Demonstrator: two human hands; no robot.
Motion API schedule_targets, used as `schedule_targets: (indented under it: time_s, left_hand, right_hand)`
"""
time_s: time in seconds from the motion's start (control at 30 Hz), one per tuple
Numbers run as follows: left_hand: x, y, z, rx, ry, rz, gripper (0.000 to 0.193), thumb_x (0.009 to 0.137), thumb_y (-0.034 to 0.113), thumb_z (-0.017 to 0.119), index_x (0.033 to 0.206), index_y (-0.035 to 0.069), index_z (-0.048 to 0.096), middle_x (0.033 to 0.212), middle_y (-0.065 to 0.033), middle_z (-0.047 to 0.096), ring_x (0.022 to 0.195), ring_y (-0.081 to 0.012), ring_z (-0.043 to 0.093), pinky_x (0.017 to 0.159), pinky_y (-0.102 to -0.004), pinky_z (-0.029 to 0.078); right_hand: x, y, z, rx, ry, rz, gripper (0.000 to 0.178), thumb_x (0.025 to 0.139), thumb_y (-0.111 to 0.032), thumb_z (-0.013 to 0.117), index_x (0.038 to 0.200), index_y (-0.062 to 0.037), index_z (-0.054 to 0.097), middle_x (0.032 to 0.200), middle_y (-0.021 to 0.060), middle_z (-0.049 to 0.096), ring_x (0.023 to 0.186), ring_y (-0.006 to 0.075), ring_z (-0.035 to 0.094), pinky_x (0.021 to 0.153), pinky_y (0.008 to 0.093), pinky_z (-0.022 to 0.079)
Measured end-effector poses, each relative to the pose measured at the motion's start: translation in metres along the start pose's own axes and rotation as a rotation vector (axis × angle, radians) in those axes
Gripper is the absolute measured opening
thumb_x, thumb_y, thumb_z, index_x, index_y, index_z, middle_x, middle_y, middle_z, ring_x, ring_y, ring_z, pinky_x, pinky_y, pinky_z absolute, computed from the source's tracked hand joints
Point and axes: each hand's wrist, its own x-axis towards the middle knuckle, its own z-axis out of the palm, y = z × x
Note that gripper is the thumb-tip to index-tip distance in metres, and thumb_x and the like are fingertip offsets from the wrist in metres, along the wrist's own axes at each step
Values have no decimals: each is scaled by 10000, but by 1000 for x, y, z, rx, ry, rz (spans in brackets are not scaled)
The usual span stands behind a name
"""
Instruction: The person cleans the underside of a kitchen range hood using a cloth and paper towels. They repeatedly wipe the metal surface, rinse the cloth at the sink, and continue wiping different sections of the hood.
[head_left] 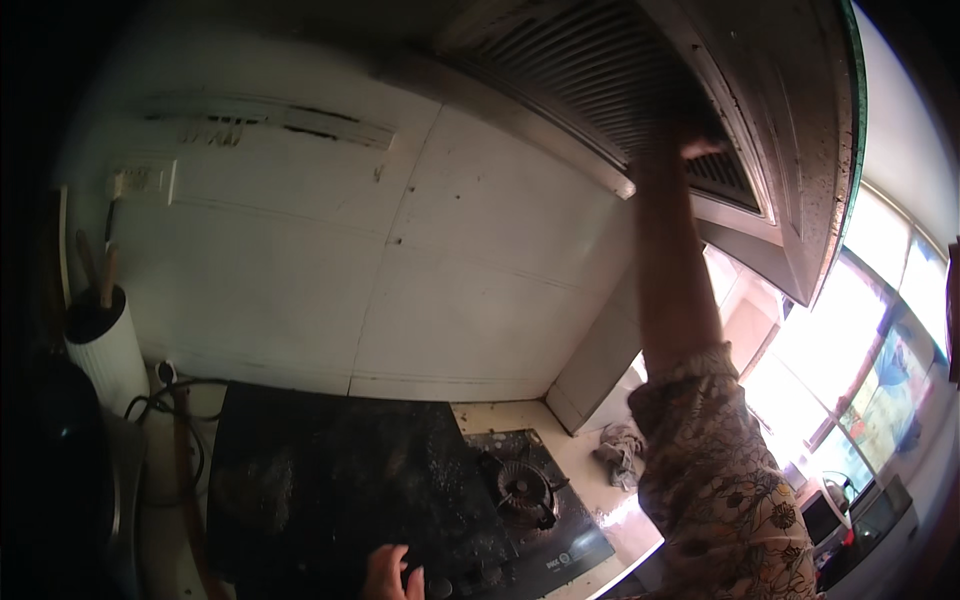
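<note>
My right arm, in a floral-patterned sleeve, reaches up to the range hood (800, 130). My right hand (672, 152) is against the slatted metal underside (570, 60) of the hood. One digit points to the right there; the other fingers are lost in shadow and blur. Low in the view, my left hand (390, 575) is at the front of the black gas stove (560, 545), beside its dim control knobs (485, 575). Its visible fingers are parted, with nothing seen between them. A dark, stained flat panel (340, 480) covers the stove's left part, while the right burner (525, 490) is exposed.
A crumpled grey cloth (622, 452) lies on the counter right of the stove. At the left stand a white ribbed holder (110, 350) with wooden handles, a black cable (195, 440) and a dark rounded pot-like object (50, 480). A bright window (820, 350) is at right.
</note>
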Motion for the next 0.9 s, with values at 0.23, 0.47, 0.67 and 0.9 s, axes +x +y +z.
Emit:
schedule_targets:
  time_s: [0.23, 0.47, 0.67, 0.9]
  left_hand:
    - [-24, -26, 1, 152, 22, -21, 190, 806, 65, 550, 987, 10, 538, 975, -161, 535, 842, -318, 549, 731, -367, 461]
    - [-28, -32, 3, 315, 73, 9, 137, 811, 103, 554, 923, 26, 576, 939, -137, 566, 854, -307, 564, 741, -361, 473]
    - [-18, -36, -9, 205, -37, 32, 110, 818, 124, 549, 904, 63, 579, 929, -97, 573, 827, -275, 575, 699, -346, 481]
    - [-21, -35, -12, 135, -27, 14, 103, 823, 118, 537, 893, 50, 570, 918, -113, 569, 831, -285, 570, 710, -348, 477]
  right_hand:
    - [-66, -126, 101, 129, -36, 105, 546, 858, -439, 347, 1234, -50, 419, 1145, 156, 520, 1018, 266, 523, 875, 376, 421]
    - [-21, 46, 32, -354, -21, 82, 462, 799, -373, 510, 1129, -51, 496, 1056, 115, 565, 927, 224, 550, 779, 346, 457]
    - [38, 111, -16, 147, -296, -350, 348, 824, -279, 498, 1070, -36, 532, 978, 121, 595, 890, 220, 561, 731, 330, 472]
    - [3, -46, -32, -387, -407, -322, 284, 833, -223, 440, 979, -18, 571, 974, 138, 595, 867, 241, 575, 726, 347, 471]
